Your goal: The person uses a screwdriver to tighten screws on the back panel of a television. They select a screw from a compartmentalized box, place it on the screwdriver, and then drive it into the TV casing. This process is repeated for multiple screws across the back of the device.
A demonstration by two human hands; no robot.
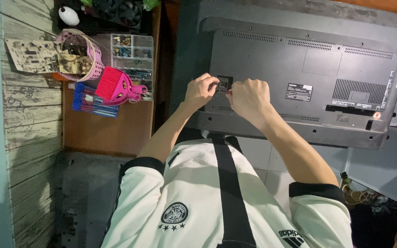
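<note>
Both hands are up at the back of a big dark grey plastic flat-screen TV [309, 78] lying face down. The left hand [200, 91] has its fingers curled together against the small black rectangular power socket [224, 84] near the panel's lower middle. The right hand [250, 97] is fisted just beside it, fingers pressed together; can't tell if it pinches anything. Off to the side sit a pink plastic basket [93, 59] and a pink brush [113, 85].
</note>
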